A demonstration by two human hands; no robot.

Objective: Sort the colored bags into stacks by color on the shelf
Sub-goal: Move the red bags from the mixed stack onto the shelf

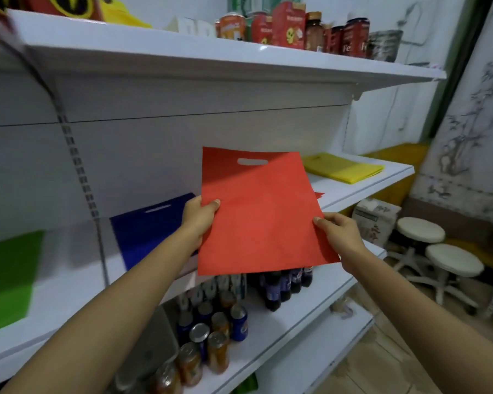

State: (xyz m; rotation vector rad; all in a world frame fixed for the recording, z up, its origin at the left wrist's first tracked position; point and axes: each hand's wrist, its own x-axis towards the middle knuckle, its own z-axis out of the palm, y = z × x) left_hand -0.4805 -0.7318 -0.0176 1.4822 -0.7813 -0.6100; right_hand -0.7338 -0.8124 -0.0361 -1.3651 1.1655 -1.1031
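A flat red bag (262, 211) is held up in front of the middle shelf (362, 189), its cut-out handle at the top. The left hand (199, 216) pinches its left edge, thumb on the front, and the right hand (339, 231) pinches its lower right edge likewise. On the shelf lie a green bag (9, 277) at far left, a blue bag (145, 231) just behind the left hand, and yellow bags (342, 167) at the right end
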